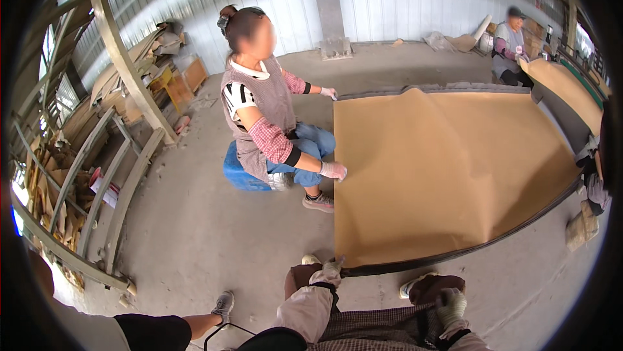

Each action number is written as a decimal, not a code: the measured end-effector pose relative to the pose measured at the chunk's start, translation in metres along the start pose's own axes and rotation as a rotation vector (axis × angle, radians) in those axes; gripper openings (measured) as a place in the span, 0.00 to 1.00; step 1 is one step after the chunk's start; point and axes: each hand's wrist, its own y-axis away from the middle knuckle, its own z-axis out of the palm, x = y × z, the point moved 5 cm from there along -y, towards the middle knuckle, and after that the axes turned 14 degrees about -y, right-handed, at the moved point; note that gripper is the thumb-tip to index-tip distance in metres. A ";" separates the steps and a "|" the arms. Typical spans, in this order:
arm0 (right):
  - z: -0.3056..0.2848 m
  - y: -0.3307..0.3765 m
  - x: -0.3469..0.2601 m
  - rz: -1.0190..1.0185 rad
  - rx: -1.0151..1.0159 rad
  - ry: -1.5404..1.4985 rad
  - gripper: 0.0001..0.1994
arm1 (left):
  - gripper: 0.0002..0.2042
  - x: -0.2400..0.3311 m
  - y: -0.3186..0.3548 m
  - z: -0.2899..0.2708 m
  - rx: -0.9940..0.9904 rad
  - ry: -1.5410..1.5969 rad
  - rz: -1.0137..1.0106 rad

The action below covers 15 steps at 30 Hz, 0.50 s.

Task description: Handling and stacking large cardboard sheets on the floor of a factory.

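A large brown paper-like sheet (448, 175) with dark edging stretches across the middle, bulging slightly along a crease. At its near left corner, my left hand (329, 270), in a pale glove, closes on the edge. My right hand (451, 305), also gloved, rests curled by my right knee, apart from the sheet; whatever its fingers may hold is hidden. Opposite me on the left, a co-worker (263, 104) sits on a blue seat (243, 169), both gloved hands at the sheet's left edge.
At the right rim, another person's gloved hand (597, 192) is near the sheet's far end. Farther back, a seated person (511, 49) handles another brown sheet (564, 88). A metal rack (107, 188) and scrap board line the left. Another person's leg (201, 325) shows lower left.
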 end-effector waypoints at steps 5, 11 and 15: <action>0.001 -0.004 -0.002 -0.071 -0.015 -0.023 0.08 | 0.29 -0.030 -0.015 -0.004 0.106 -0.199 -0.065; -0.001 -0.002 -0.004 -0.070 0.011 -0.006 0.07 | 0.34 -0.034 -0.032 -0.005 0.224 -0.373 -0.033; -0.001 0.002 -0.012 -0.057 0.007 -0.008 0.07 | 0.33 -0.027 -0.020 -0.013 0.221 -0.410 -0.015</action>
